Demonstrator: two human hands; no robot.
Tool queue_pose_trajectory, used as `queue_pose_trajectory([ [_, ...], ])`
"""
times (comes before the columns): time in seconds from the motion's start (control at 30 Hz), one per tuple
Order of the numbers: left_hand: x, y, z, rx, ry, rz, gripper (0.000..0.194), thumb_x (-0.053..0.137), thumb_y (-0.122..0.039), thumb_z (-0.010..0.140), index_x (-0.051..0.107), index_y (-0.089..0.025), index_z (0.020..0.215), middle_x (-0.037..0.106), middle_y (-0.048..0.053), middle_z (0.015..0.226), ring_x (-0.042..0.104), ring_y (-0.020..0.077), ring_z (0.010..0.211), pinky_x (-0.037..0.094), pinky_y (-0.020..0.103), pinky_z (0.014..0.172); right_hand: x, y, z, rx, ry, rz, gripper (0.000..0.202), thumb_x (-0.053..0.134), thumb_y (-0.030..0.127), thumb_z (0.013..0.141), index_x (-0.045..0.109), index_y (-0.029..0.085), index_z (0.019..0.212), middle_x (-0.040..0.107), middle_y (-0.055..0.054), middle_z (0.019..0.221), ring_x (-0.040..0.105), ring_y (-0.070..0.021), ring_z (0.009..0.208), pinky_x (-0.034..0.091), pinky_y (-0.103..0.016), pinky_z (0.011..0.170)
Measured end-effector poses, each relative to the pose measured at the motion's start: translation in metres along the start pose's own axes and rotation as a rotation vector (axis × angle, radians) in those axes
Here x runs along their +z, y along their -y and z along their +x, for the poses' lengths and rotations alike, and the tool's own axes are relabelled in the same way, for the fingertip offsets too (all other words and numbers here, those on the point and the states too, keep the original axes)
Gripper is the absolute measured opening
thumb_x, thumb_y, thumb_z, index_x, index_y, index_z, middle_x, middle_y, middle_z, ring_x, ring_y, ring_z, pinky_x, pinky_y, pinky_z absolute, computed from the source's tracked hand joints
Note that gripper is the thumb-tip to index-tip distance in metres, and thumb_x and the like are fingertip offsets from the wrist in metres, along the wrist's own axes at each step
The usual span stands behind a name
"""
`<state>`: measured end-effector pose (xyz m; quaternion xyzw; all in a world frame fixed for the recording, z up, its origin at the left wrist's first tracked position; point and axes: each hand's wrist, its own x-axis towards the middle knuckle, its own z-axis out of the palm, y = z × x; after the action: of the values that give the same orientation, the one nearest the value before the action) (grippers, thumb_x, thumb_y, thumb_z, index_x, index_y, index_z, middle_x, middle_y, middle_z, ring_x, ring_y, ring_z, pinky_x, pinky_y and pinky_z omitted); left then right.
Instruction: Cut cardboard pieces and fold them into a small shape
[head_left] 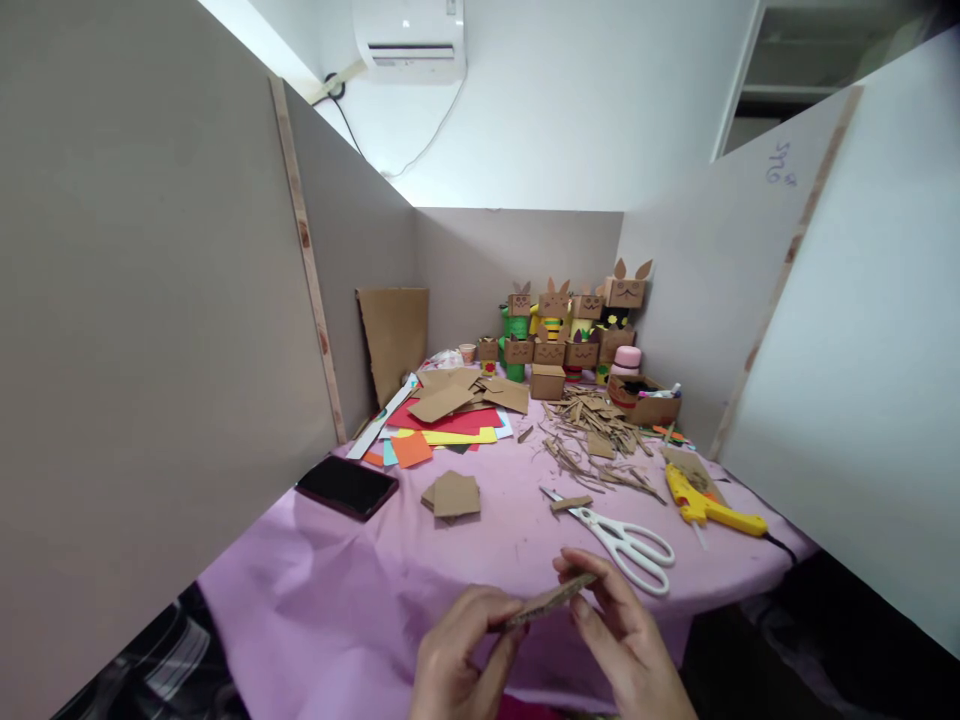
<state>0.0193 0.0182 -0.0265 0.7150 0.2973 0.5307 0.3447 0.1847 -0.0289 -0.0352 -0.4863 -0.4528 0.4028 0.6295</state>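
Note:
A small cardboard piece [551, 600], seen nearly edge-on, is held above the table's front edge. My left hand [469, 645] pinches its left end between thumb and fingers. At its right end, the thumb and fingers of my right hand [619, 630] close on the piece. White-handled scissors [626, 540] lie just beyond my right hand, with a cardboard strip [571, 504] across their blades. A small stack of cardboard squares [456, 495] rests on the pink cloth [337, 590] beyond my left hand.
A phone [349, 487] lies at left. Coloured paper [450, 418] and cardboard sheets [442, 400] are piled behind. Cardboard scraps [600, 425], a box of pens [645, 405] and a yellow glue gun [712, 508] are at right. Cardboard animal figures [553, 300] stand at the back between grey partitions [517, 250].

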Motion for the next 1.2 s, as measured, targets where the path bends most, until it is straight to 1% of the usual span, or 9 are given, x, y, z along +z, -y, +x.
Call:
queue_pose_trajectory([
  [0.1, 0.000, -0.002, 0.000, 0.030, -0.044, 0.015, 0.016, 0.066, -0.011, 0.074, 0.072, -0.026, 0.076, 0.071, 0.005, 0.072, 0.065, 0.0197, 0.070, 0.049, 0.024, 0.066, -0.002, -0.001, -0.002, -0.038, 0.017, -0.038, 0.031, 0.060, 0.044, 0.083, 0.059, 0.029, 0.110, 0.062, -0.004, 0.117, 0.054, -0.0220, 0.113, 0.044, -0.026, 0.091],
  [0.37, -0.006, -0.002, 0.002, 0.028, -0.009, 0.028, 0.022, 0.067, -0.008, 0.071, 0.074, -0.027, 0.079, 0.073, 0.006, 0.077, 0.067, 0.0208, 0.073, 0.050, 0.024, 0.067, 0.012, 0.002, -0.008, -0.174, -0.165, -0.104, 0.028, 0.061, 0.048, 0.080, 0.066, 0.028, 0.099, 0.065, -0.005, 0.106, 0.057, -0.0243, 0.104, 0.047, -0.025, 0.082],
  [0.57, -0.007, -0.011, 0.000, 0.035, -0.086, -0.013, 0.013, 0.071, -0.014, 0.070, 0.074, -0.026, 0.074, 0.071, 0.004, 0.070, 0.064, 0.0193, 0.067, 0.048, 0.024, 0.065, 0.003, -0.001, -0.003, -0.102, 0.034, -0.131, 0.027, 0.059, 0.046, 0.082, 0.068, 0.025, 0.095, 0.068, -0.006, 0.096, 0.060, -0.0231, 0.094, 0.046, -0.027, 0.081],
  [0.63, -0.007, -0.011, 0.003, -0.084, -0.067, -0.107, 0.008, 0.072, -0.019, 0.070, 0.074, -0.024, 0.076, 0.072, 0.003, 0.072, 0.063, 0.0175, 0.069, 0.047, 0.022, 0.066, 0.004, -0.002, -0.003, -0.039, 0.100, -0.010, 0.027, 0.062, 0.046, 0.081, 0.068, 0.023, 0.092, 0.069, -0.005, 0.087, 0.062, -0.0205, 0.083, 0.047, -0.028, 0.078],
  [0.77, 0.001, -0.003, 0.011, -0.713, -0.050, -0.717, 0.026, 0.084, -0.032, 0.055, 0.071, -0.016, 0.071, 0.064, -0.003, 0.052, 0.051, 0.0061, 0.046, 0.040, 0.012, 0.045, 0.006, 0.002, -0.005, 0.166, 0.223, 0.250, 0.028, 0.068, 0.046, 0.076, 0.065, 0.019, 0.079, 0.064, 0.000, 0.064, 0.055, -0.0114, 0.055, 0.043, -0.022, 0.056],
  [0.87, 0.007, 0.000, 0.012, -0.993, 0.017, -0.947, 0.035, 0.089, -0.031, 0.043, 0.067, -0.011, 0.061, 0.048, -0.009, 0.035, 0.037, 0.0010, 0.030, 0.033, 0.011, 0.033, 0.008, 0.007, -0.005, 0.147, 0.233, 0.297, 0.028, 0.072, 0.044, 0.073, 0.062, 0.020, 0.082, 0.064, 0.001, 0.068, 0.056, -0.0111, 0.059, 0.042, -0.022, 0.059],
  [0.93, 0.008, -0.004, 0.011, -1.096, 0.065, -0.987, 0.025, 0.085, -0.022, 0.051, 0.066, -0.008, 0.061, 0.053, -0.007, 0.039, 0.045, 0.0012, 0.033, 0.040, 0.010, 0.039, 0.009, 0.006, -0.004, 0.133, 0.180, 0.294, 0.033, 0.073, 0.044, 0.072, 0.059, 0.022, 0.092, 0.065, 0.001, 0.075, 0.057, -0.0115, 0.064, 0.043, -0.021, 0.061],
  [1.07, 0.005, -0.017, 0.008, -1.237, 0.190, -1.024, 0.009, 0.065, -0.010, 0.071, 0.066, -0.004, 0.065, 0.062, 0.001, 0.049, 0.055, 0.0028, 0.039, 0.046, 0.011, 0.047, 0.011, 0.001, -0.006, 0.125, 0.065, 0.264, 0.042, 0.071, 0.049, 0.072, 0.054, 0.023, 0.100, 0.061, 0.004, 0.065, 0.050, -0.0082, 0.051, 0.036, -0.019, 0.048],
  [1.2, 0.009, -0.009, 0.003, -1.150, 0.257, -0.927, 0.017, 0.071, -0.024, 0.065, 0.064, -0.009, 0.065, 0.058, -0.001, 0.047, 0.052, 0.0039, 0.042, 0.045, 0.013, 0.050, 0.007, 0.003, -0.009, 0.190, 0.018, 0.263, 0.047, 0.064, 0.057, 0.075, 0.053, 0.023, 0.105, 0.063, 0.003, 0.064, 0.051, -0.0095, 0.047, 0.039, -0.021, 0.047],
])
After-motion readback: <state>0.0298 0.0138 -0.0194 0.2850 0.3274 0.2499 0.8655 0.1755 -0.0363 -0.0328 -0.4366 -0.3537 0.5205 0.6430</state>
